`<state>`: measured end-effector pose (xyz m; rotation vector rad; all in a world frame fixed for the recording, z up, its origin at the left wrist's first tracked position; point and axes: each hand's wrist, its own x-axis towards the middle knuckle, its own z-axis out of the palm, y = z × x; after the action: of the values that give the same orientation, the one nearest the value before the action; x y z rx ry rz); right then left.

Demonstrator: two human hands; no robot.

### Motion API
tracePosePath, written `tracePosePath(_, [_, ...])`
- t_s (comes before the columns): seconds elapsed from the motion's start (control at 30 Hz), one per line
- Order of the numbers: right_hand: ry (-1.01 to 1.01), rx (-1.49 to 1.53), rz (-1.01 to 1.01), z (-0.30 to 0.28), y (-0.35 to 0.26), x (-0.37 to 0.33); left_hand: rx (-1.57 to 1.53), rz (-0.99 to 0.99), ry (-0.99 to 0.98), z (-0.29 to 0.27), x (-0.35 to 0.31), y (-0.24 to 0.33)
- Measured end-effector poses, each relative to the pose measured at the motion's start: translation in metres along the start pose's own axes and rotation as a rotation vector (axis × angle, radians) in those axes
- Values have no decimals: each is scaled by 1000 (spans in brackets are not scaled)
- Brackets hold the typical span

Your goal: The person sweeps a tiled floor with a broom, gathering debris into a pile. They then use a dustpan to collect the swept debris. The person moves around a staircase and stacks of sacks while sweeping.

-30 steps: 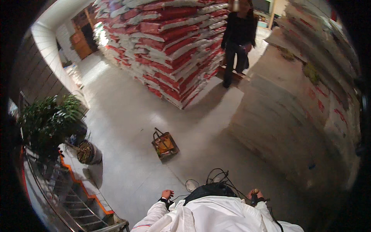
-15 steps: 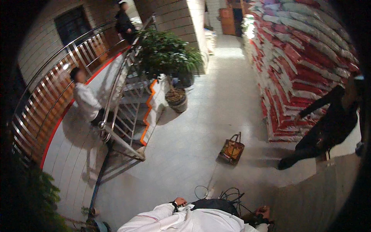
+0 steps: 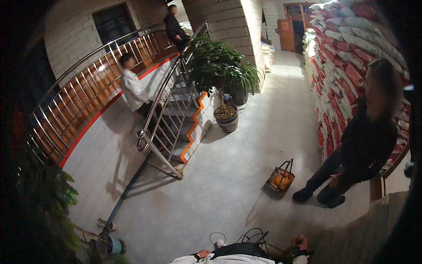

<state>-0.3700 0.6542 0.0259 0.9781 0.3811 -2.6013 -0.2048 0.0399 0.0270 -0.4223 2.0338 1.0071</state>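
My left hand (image 3: pixel 203 254) is low at the bottom edge beside my white sleeve, and its fingers are too small to make out. My right hand (image 3: pixel 300 243) is out to the right, a dark band at its wrist, fingers curled in; anything inside is hidden. Between them, loops of thin black cable (image 3: pixel 254 236) stick out from the dark cloth (image 3: pixel 241 251) at my front. Ahead on the tiled floor stands a patterned brown and orange carry bag (image 3: pixel 280 179) with its handles up. Neither hand touches it.
A person in dark clothes (image 3: pixel 367 136) stands right of the bag, before stacked red and white sacks (image 3: pixel 330 90). Left are a staircase with metal railing (image 3: pixel 160 154), a person in white (image 3: pixel 132 86), another in dark (image 3: pixel 174 28), and a potted plant (image 3: pixel 226 119). A bluish-green container (image 3: pixel 112 244) sits lower left.
My view has swung left and up, so the scene sits further right and less of my white clothing shows. The dark-clothed person at the right has come upright in view, feet nearer the bag.
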Motion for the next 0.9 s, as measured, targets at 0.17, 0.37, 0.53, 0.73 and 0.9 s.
tracePosePath(0.17, [71,-249,-225,-18,12,4,-15,142,-4,15,-9,-26])
tracePosePath(0.37, [108,-327,-284,-45,37,-9,-30,214,-37,7,-36,-43])
tracePosePath(0.53, [111,-345,-334,-51,76,-28,-79,227,-31,-21,-57,-49])
tracePosePath(0.73, [124,-363,-375,-80,112,-56,-101,258,-26,-41,-78,-63])
tracePosePath(0.9, [-50,-391,-356,-108,109,-57,-117,285,-18,-46,-90,-73])
